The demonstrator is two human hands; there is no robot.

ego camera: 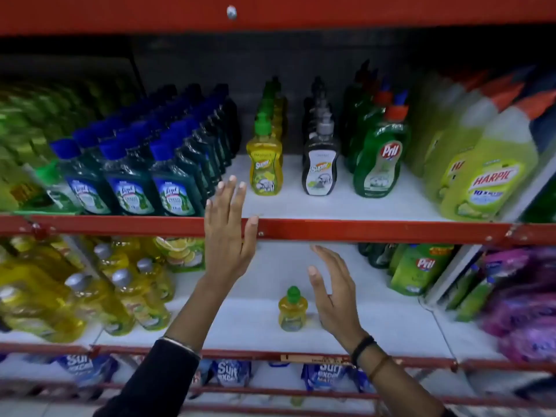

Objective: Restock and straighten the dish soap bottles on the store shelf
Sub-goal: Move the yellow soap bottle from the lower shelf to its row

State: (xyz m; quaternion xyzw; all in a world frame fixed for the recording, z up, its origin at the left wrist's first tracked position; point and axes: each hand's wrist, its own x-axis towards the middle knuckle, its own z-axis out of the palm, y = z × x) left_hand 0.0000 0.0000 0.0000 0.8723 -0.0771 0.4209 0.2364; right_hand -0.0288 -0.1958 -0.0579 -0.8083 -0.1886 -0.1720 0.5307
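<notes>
Evidently between grabs, the left hand (227, 233) and right hand (332, 291) rise empty with fingers spread, likely toward the yellow bottle (264, 164), needing a firm grasp.

Shop aisle: red metal shelves (361, 229) w/ rows of branded dish soap bottles (177, 182)

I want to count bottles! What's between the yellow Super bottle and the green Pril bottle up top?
In the head view, one grey Super pump bottle stands between the yellow Super bottle and the green Pril bottle.
</notes>
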